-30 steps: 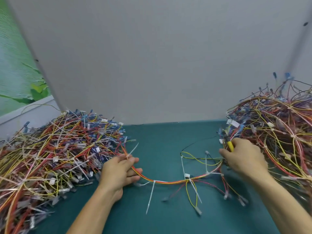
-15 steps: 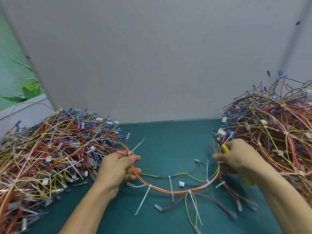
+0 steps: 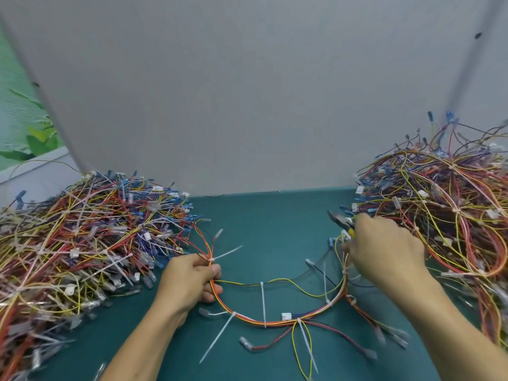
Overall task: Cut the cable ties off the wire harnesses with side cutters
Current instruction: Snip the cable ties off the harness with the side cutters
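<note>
The left hand (image 3: 189, 281) and right hand (image 3: 384, 251) are bare; the left forearm (image 3: 143, 342) and right forearm (image 3: 450, 323) are bare along their visible length.

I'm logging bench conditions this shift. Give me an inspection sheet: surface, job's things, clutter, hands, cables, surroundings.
Surface: teal mat, bare between two heaps.
Job's things: one wire harness curves between the hands, with white cable ties uncut on it; yellow-handled side cutters.
Clutter: left heap and right heap of tangled harnesses.
Hands: left hand grips the harness's left end; right hand holds the side cutters, tips pointing up-left, off any tie.
Cables: branch wires with terminals trail toward the near edge.
Surroundings: grey partition behind; leafy picture far left.
</note>
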